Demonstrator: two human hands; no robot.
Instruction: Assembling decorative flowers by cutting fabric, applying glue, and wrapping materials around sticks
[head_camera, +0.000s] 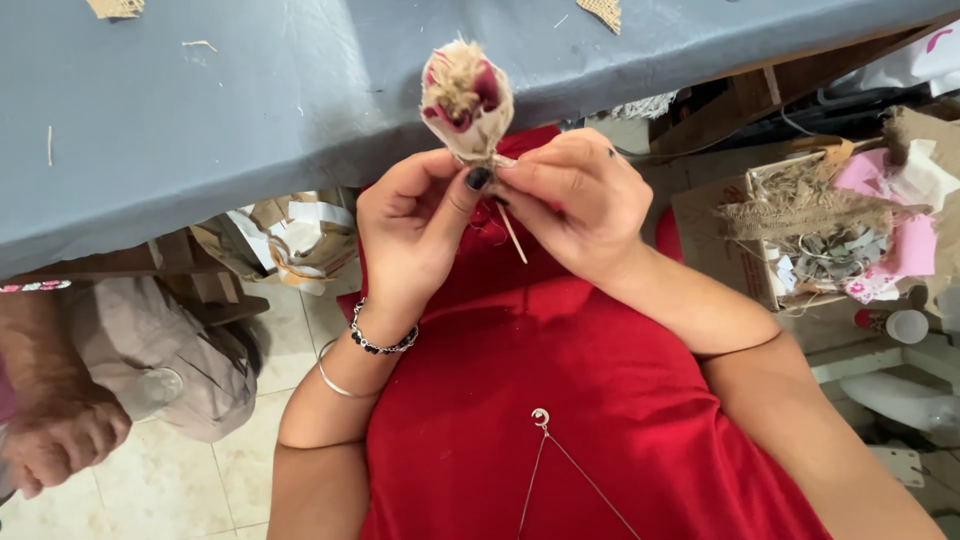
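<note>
Both hands up over my lap, just in front of the near edge of the grey cloth-covered table (250, 110). They pinch the base of a small burlap-and-dark-red fabric flower bud (466, 95) on a thin wooden stick (513, 235).

Left hand (415, 235): fingers curled, thumb and forefinger closed on the bud's neck from the left. Right hand (575, 200): closed too, fingertips meeting the left thumb at the same spot. The stick pokes down between the palms, over my red top (540, 380).

Step, as I read it: fixing or wrapping the bud's base onto the stick. The wrap itself is hidden by my fingers, can't confirm. Next needs a steady left pinch while the right works around the neck.

Right: open cardboard box of burlap and pink scraps (820, 225). Far left: another person's hand (60, 440), resting low.
</note>
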